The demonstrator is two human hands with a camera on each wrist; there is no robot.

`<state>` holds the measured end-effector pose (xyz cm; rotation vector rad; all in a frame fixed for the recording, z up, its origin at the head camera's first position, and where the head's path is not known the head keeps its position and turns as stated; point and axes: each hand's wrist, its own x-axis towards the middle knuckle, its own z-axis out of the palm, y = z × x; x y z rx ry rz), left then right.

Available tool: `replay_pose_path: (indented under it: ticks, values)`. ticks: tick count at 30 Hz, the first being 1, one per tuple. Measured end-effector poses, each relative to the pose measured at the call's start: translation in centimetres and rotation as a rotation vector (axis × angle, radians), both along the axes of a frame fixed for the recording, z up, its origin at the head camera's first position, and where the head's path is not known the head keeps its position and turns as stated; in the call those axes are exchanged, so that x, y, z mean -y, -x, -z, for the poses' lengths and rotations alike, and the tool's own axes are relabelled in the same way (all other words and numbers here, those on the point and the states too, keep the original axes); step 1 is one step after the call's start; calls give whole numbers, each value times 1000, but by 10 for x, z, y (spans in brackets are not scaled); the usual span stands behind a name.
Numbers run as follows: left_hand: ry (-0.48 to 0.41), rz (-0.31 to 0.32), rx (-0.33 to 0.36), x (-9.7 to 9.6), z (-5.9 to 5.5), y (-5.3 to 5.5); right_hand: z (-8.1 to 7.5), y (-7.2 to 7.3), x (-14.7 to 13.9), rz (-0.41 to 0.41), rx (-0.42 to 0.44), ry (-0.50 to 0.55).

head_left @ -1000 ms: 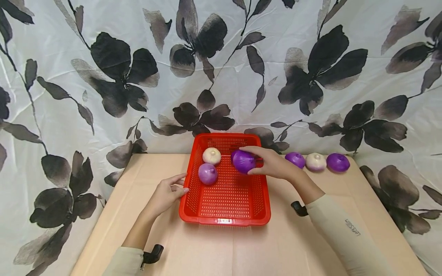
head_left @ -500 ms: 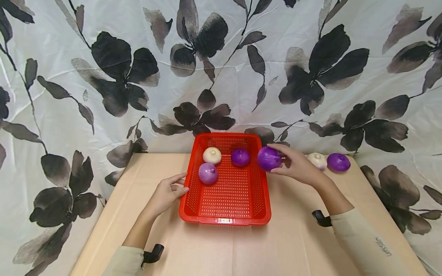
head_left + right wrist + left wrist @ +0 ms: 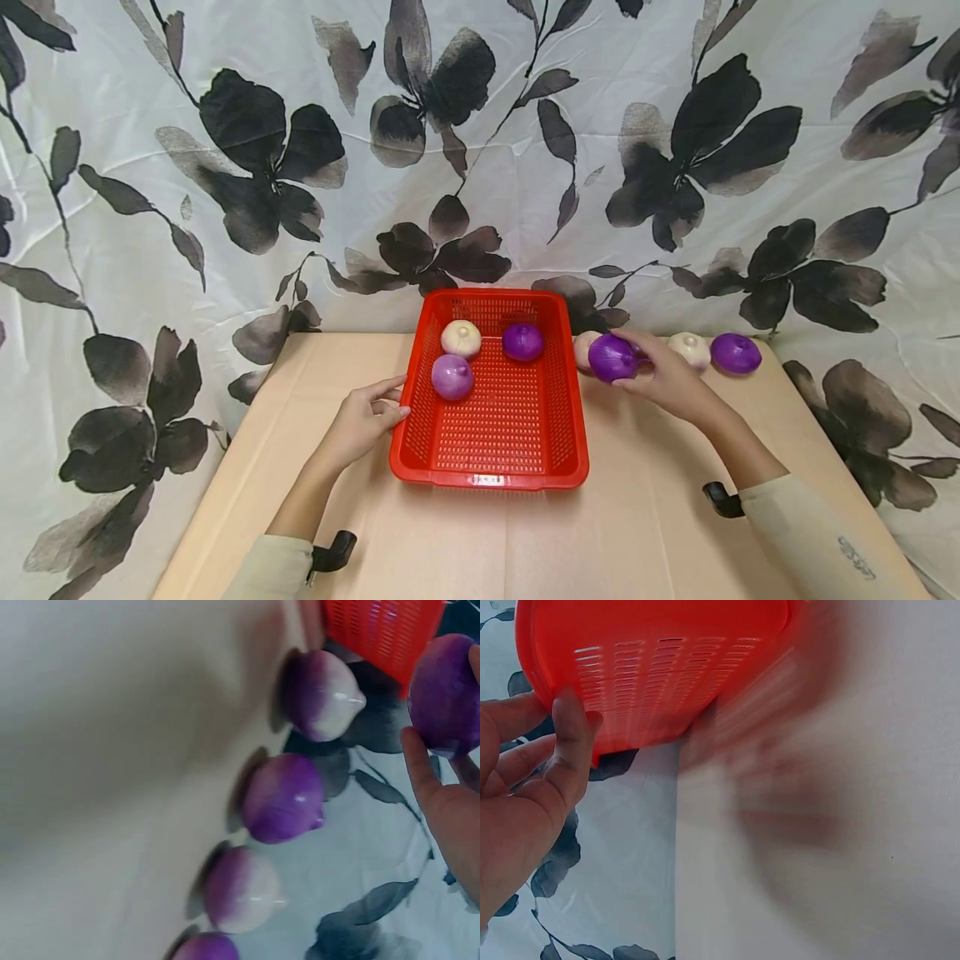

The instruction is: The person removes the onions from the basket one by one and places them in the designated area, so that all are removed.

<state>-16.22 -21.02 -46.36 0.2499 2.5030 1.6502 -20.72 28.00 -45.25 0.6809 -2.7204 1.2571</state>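
My right hand [image 3: 667,379] holds a purple onion [image 3: 612,358] just outside the right rim of a red perforated basket [image 3: 487,482]. In the right wrist view the fingers pinch this purple onion [image 3: 448,697], raised clear of the row of onions. My left hand [image 3: 365,423] grips the basket's left rim between thumb and fingers; the left wrist view shows it on the basket's rim [image 3: 652,622] too. Inside the basket sit a white onion [image 3: 461,338], a light purple onion [image 3: 452,377] and a dark purple onion [image 3: 522,342].
Along the table's back edge lie a white-and-purple onion [image 3: 322,696] nearest the basket, a purple onion [image 3: 283,799], another white-and-purple onion [image 3: 688,350] and a purple one at the far right [image 3: 735,354]. A floral cloth [image 3: 555,200] hangs behind the table [image 3: 450,542].
My right hand has carried the purple onion rightward, from over the basket to outside its right rim. The dark purple onion inside is now uncovered. My left hand stays at the rim.
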Motion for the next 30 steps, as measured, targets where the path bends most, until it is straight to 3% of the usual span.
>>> replay_pose_path:
  ticks: [4,13,21,30]
  values:
    - [7,0,3,0,-3,0,15,-1,-5,13,-42,-18]
    - [4,1,8,-1,-1,1,38,-3,-11,71,45,-86]
    - [17,9,-2,-1,1,1,51,-7,-9,65,25,-164]
    - [-13,7,14,0,1,1,65,-10,-3,48,71,-105]
